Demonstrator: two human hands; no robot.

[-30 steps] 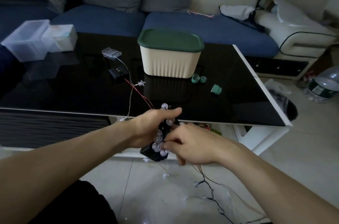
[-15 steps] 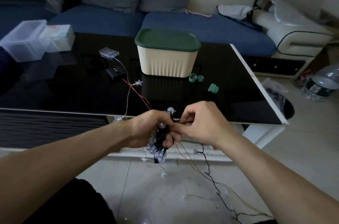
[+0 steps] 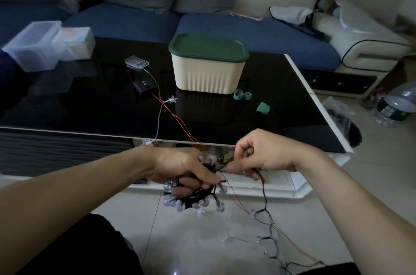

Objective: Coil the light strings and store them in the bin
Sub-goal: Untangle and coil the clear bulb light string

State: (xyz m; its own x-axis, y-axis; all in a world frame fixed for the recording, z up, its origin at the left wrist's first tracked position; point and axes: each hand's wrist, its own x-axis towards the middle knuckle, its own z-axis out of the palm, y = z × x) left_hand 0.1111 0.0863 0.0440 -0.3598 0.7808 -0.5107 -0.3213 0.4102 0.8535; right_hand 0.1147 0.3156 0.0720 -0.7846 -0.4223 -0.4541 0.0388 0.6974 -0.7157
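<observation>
Two hands are working one bulb string in front of the surface's near edge. The left hand (image 3: 180, 168) is gripping the coiled bundle (image 3: 193, 196), bulbs bulging out below the grip. Just right of it, the right hand (image 3: 261, 153) is pinching the loose wire, whose tail (image 3: 265, 209) is trailing down to the floor. Light, limp and tangle-prone (bulbs likely fragile), it is best held by the wire. Beyond the grip, a second, star-tipped string (image 3: 172, 100) is lying beside one lidded bin (image 3: 208, 65).

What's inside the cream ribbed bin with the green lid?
Cannot be seen: the cream ribbed bin is opaque and its green lid is on. The bulb light string is outside it, gripped in the left hand.
</observation>
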